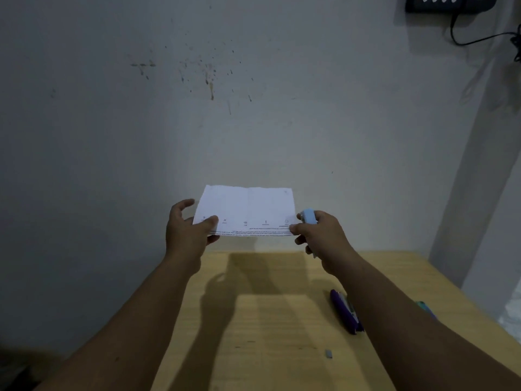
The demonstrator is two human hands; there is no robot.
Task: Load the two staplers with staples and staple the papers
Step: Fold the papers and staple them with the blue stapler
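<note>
Held in the air above the surface (253, 334), the light, floppy papers (248, 210) are pinched at the near corners: left hand (187, 230) fingers clamped on them, right hand (318, 235) also gripping the blue stapler (308, 217).

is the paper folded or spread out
Spread out: the paper is held flat between left hand and right hand, showing only crease lines.

You had two staplers: one light blue stapler (308, 216), one purple stapler (346, 312). One paper stack (248, 211), sheet count unclear. One small grey staple strip (328, 354). One table (253, 334).
</note>
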